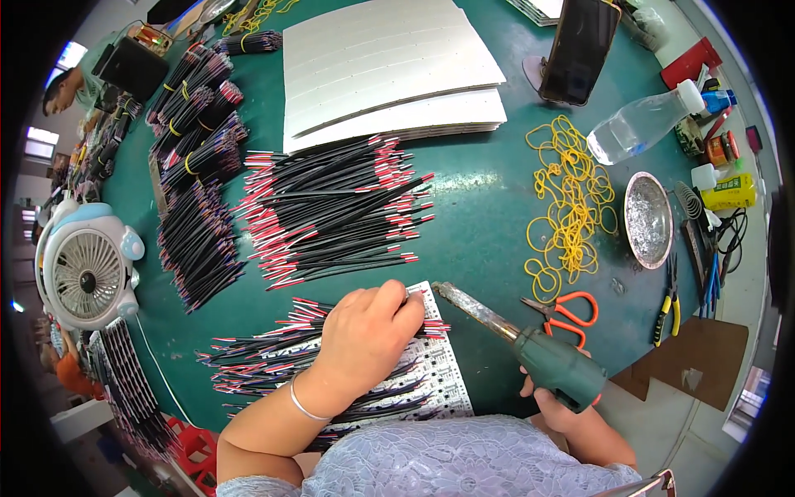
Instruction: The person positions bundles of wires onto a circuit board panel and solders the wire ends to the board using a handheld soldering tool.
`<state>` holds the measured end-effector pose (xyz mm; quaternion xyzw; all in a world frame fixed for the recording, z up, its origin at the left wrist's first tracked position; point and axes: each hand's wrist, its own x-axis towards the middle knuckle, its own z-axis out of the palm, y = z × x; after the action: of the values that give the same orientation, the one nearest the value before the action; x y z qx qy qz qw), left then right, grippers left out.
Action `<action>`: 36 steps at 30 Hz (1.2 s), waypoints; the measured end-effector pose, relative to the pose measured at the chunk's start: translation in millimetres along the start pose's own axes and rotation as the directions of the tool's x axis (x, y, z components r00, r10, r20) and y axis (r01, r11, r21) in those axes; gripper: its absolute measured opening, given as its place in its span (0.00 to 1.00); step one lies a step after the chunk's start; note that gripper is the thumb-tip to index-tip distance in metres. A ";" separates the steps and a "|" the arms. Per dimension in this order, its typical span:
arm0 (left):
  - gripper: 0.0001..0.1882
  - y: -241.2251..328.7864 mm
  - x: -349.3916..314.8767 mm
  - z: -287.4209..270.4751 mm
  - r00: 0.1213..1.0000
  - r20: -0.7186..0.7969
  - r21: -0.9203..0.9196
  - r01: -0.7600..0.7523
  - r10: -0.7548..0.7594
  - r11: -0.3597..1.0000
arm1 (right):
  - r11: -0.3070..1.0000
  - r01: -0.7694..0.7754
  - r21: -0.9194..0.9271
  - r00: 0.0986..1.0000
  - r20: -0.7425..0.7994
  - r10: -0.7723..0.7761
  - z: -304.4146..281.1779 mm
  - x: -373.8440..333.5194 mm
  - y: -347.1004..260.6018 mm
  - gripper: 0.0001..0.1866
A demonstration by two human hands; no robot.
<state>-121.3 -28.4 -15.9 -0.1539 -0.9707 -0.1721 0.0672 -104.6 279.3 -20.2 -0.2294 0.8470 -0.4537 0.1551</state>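
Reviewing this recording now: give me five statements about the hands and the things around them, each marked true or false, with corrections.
1. The right hand holds a green gun-shaped tool. True.
2. Blue-handled scissors lie in view. False: the scissors have orange handles.
3. The left hand is over a white circuit board. True.
4. A black fan stands at the picture's left. False: the fan is white and light blue.
5. Yellow rubber bands lie left of the metal bowl. True.

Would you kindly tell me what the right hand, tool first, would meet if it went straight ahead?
Going by the tool in the right hand, probably the middle wire pile, just past the left hand and circuit board; heights are unclear, so it might touch those first.
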 end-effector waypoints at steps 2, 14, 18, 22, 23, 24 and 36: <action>0.08 0.0 0.0 0.3 1.000 -0.004 0.021 -0.011 0.011 1.000 | 1.000 0.016 0.009 1.000 0.021 -0.016 -0.1 3.0 -2.0 0.23; 0.12 -0.4 0.6 -0.5 1.000 0.010 -0.048 0.019 -0.019 0.999 | 0.974 0.206 -0.097 0.978 0.001 -0.207 -2.3 19.5 -9.7 0.17; 0.13 -1.0 1.0 -0.6 1.000 0.006 -0.048 0.020 -0.019 0.999 | 0.982 0.177 -0.067 0.984 -0.003 -0.177 -3.0 18.1 -11.8 0.16; 0.13 -1.1 0.9 -1.5 1.000 0.022 -0.046 0.016 -0.015 0.999 | 0.960 -0.128 0.248 0.990 -0.022 0.138 -9.5 9.1 -19.8 0.16; 0.13 -1.3 0.6 -1.0 1.000 0.023 -0.047 0.015 -0.014 0.999 | 0.883 -0.230 0.409 0.966 -0.012 0.257 -11.0 9.8 -24.1 0.17; 0.14 -1.6 0.1 -0.3 1.000 0.021 -0.050 0.015 -0.014 0.999 | 0.883 -0.230 0.409 0.966 -0.013 0.258 -9.5 9.9 -23.8 0.17; 0.11 -5.3 -0.1 -3.1 1.000 0.003 -0.109 -0.012 0.012 0.994 | 0.948 -0.207 0.243 0.978 0.048 0.202 -6.6 0.2 -8.2 0.15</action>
<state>-122.7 -34.3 -14.7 -0.1635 -0.9590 -0.2241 0.0581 -105.9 279.8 -9.8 -0.1243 0.8016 -0.5342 0.2379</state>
